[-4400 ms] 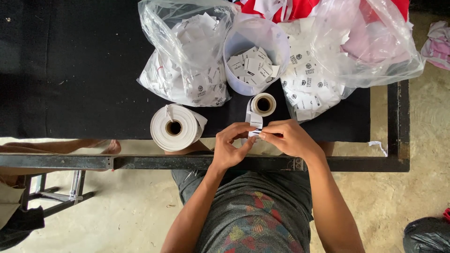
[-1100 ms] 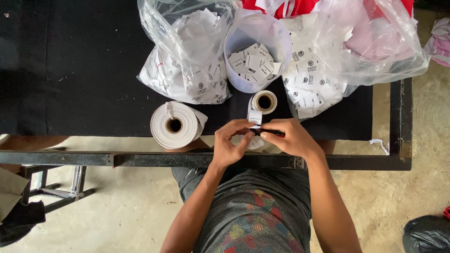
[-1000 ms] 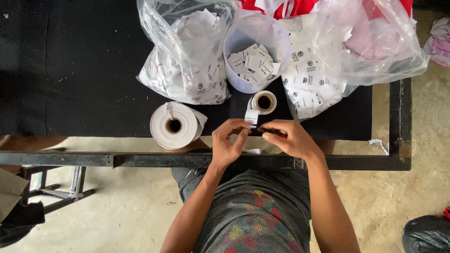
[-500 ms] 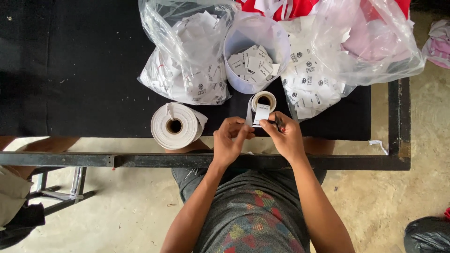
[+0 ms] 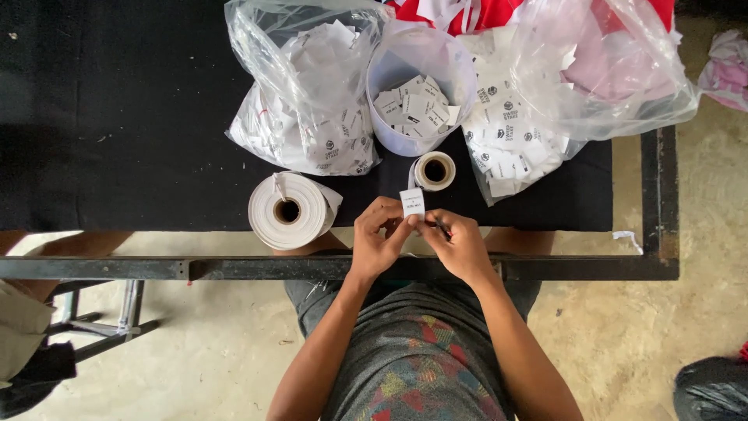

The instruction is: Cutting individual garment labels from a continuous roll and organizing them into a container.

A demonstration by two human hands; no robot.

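Both hands meet at the near edge of the black worktop [image 5: 117, 117], pinching a small white printed label [image 5: 412, 202] that stands upright between them. The left hand [image 5: 379, 238] has its thumb and forefinger closed on the label's lower left edge, and the right hand [image 5: 460, 243] closes on the lower right, with the remaining fingers curled loosely beneath; whether the right hand also holds something thin and dark is hard to tell at this distance. The label sits just in front of a small, nearly spent roll of label tape [image 5: 434, 171], and may still be joined to it by a short strip, though that join is hidden. Such a label looks feather-light, thin and floppy, apt to crease or curl, so a gentle pinch at the edges suits it best, keeping the printed face clean. To the left lies a larger roll of white tape [image 5: 287, 211]. Behind stand a translucent tub [image 5: 421, 78] of loose cut labels and two clear plastic bags, the left bag [image 5: 304, 93] and right bag [image 5: 561, 86], stuffed with more of them.
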